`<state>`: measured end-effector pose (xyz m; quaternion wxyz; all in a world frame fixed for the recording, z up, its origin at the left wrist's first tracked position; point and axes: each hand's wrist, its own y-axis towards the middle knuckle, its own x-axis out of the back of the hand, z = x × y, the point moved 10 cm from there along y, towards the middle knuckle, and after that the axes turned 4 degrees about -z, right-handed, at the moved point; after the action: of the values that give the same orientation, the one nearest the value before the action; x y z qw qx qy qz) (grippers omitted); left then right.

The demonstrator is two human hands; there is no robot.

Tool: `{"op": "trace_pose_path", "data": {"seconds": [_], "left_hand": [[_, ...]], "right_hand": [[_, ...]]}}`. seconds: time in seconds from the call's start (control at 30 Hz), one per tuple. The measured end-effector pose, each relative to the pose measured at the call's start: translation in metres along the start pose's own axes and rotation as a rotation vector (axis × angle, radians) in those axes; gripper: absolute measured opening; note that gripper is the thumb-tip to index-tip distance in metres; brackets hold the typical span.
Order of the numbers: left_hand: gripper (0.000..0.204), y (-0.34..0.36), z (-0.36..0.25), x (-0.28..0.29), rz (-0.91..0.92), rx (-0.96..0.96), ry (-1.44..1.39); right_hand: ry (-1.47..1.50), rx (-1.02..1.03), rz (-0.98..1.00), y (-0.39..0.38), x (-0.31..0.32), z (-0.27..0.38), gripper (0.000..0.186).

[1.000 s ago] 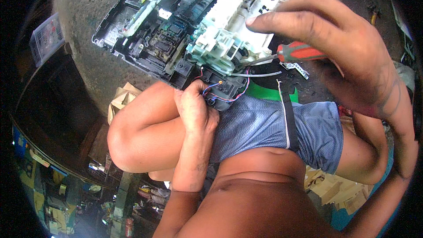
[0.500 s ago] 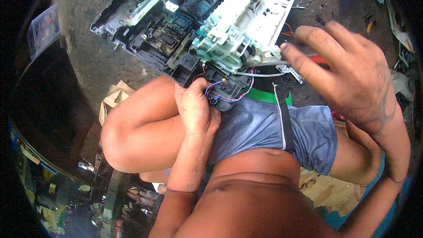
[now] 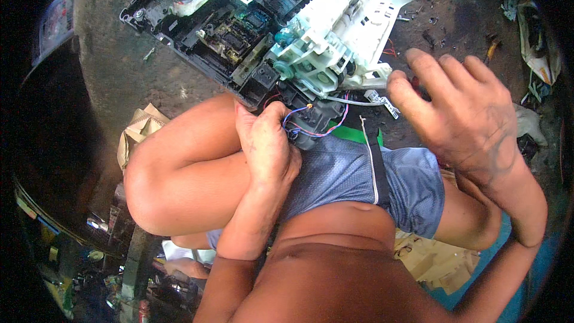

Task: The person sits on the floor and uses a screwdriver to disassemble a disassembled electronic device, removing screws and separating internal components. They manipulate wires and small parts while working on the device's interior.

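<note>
My left hand (image 3: 268, 146) is closed on the lower black plastic section (image 3: 317, 118) of a dismantled printer, beside loose blue, pink and red wires. The printer’s black frame (image 3: 209, 36) holds dirty mechanisms and a white plastic assembly (image 3: 341, 36) with gears and a grey roller. My right hand (image 3: 454, 113) hovers at the assembly’s right end, fingers bent loosely and apart, thumb mostly hidden. A little dark red shows behind those fingers, too hidden to make out. A small white piece (image 3: 382, 103) and a pale tube lie near the fingertips.
My bent legs (image 3: 179, 179) are below the printer. Small scraps (image 3: 430, 39) and a yellow-handled tool (image 3: 491, 48) lie on the dark surface (image 3: 119, 84). Brown paper (image 3: 140, 131) is at the left, cardboard (image 3: 436, 263) lower right, a clear container (image 3: 57, 24) upper left.
My right fingers have loosened and moved down from over the white assembly; the red-handled screwdriver, visible earlier, is now almost hidden behind them. My left hand keeps its grip. The view has shifted slightly.
</note>
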<state>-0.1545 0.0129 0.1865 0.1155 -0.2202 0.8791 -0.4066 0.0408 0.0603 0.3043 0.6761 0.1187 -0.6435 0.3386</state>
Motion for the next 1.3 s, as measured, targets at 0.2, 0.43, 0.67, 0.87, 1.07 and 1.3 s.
{"op": "trace_pose_path", "data": {"seconds": [0.2,0.43,0.67,0.87,1.07,1.3], "left_hand": [[0.047,-0.002,-0.005,0.001,-0.031,-0.028,0.019],[0.046,-0.001,-0.003,0.001,-0.024,-0.024,0.029],[0.039,0.002,-0.003,-0.001,-0.027,-0.039,0.038],[0.04,0.005,-0.004,0.004,-0.027,-0.075,0.039],[0.042,0.003,-0.005,0.0,-0.034,-0.073,0.013],[0.043,0.006,-0.002,0.004,-0.024,-0.07,0.008]], "right_hand": [[-0.049,0.046,0.011,0.007,0.004,0.014,0.027],[0.018,0.04,-0.083,0.006,0.006,0.021,0.028],[0.046,-0.023,-0.075,0.003,-0.001,0.021,0.027],[-0.036,0.059,0.045,0.01,-0.01,0.028,0.029],[-0.079,0.143,-0.03,0.015,-0.004,0.037,0.03],[0.01,0.075,-0.164,0.02,-0.004,0.034,0.03]]}}
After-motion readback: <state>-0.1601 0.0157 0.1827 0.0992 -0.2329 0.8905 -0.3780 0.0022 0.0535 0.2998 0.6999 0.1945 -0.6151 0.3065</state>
